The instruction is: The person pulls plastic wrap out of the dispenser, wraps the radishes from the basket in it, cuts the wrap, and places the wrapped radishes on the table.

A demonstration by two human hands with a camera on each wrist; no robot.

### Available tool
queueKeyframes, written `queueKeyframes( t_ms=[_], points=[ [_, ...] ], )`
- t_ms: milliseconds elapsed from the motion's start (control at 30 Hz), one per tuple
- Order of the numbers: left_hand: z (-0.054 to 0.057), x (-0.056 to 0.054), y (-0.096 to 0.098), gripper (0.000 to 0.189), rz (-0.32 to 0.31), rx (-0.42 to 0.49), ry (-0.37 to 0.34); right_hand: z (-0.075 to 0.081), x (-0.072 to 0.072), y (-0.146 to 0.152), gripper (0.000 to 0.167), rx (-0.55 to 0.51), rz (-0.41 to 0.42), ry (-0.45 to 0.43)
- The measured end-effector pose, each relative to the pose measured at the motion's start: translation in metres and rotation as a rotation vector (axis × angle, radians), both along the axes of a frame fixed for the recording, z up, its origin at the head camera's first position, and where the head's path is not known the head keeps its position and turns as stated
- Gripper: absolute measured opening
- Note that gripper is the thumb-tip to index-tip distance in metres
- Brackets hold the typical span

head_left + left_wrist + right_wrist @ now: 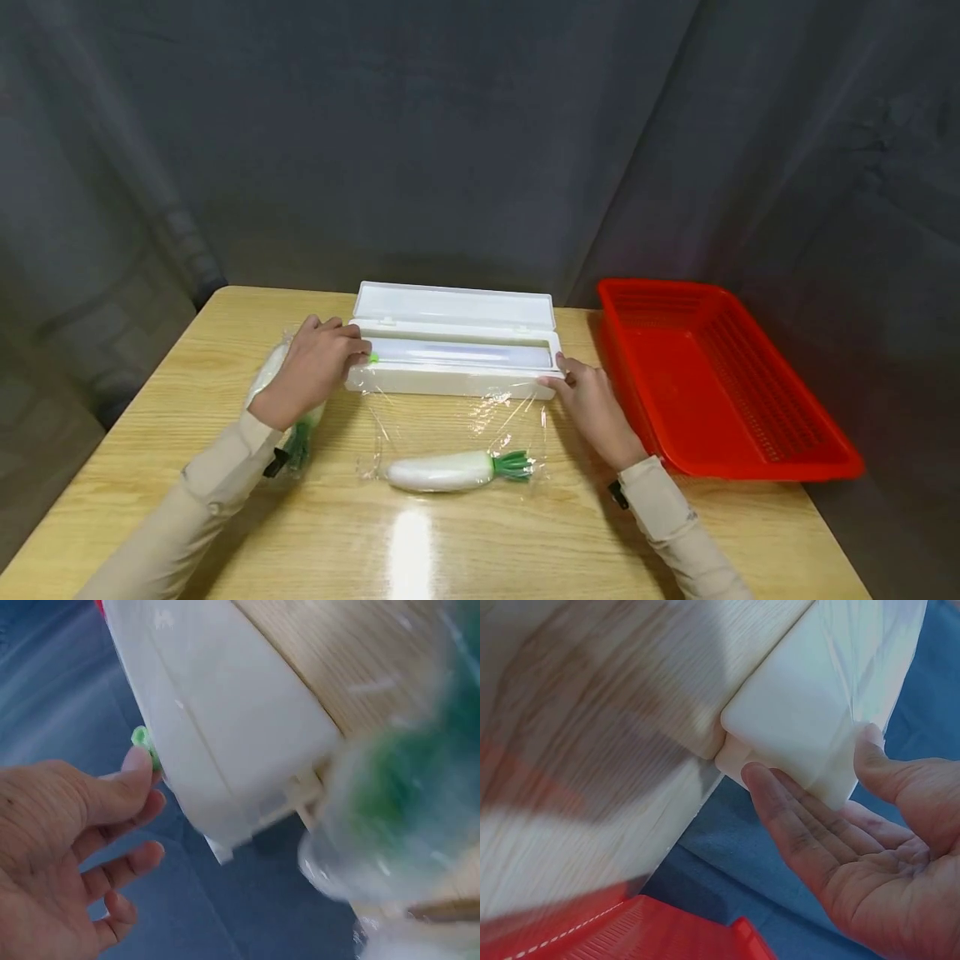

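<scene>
A white cling film dispenser (427, 382) lies on the table with its lid (453, 307) raised and a roll of film (465, 352) inside. Between thumb and forefinger, my left hand (318, 367) pinches the small green slider cutter (141, 737) at the box's left end. My right hand (596, 408) grips the right end, its thumb on the top edge and fingers against the end wall (795, 712). Clear film (450, 421) stretches from the box towards me, reaching a white radish with green stalks (438, 472).
Beside my left forearm lies another white radish (264, 375) in clear film, partly hidden by the hand. A red plastic basket (660, 392) stands on the right of the wooden table (315, 542). Dark curtain (450, 150) hangs behind.
</scene>
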State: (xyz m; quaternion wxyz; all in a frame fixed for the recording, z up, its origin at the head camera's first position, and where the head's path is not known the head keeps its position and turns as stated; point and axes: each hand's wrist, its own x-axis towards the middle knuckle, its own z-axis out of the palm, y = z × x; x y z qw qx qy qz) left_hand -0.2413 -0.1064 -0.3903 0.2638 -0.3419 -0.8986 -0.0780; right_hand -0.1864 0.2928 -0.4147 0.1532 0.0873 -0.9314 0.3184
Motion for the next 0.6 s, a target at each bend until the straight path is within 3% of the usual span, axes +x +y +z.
queueKeyframes(
  t_ms=[167,433,600],
  points=[
    [0.001,0.001,-0.005,0.012,0.006,-0.011,0.001,0.000,0.002,0.001,0.056,-0.005,-0.024,-0.014],
    [-0.001,0.001,-0.012,0.011,-0.005,-0.078,0.159,0.002,0.001,-0.003,0.057,0.025,-0.004,0.023],
    [-0.001,0.003,-0.022,0.017,-0.024,-0.083,0.187,0.003,0.002,-0.003,0.056,0.039,-0.005,0.032]
  ],
)
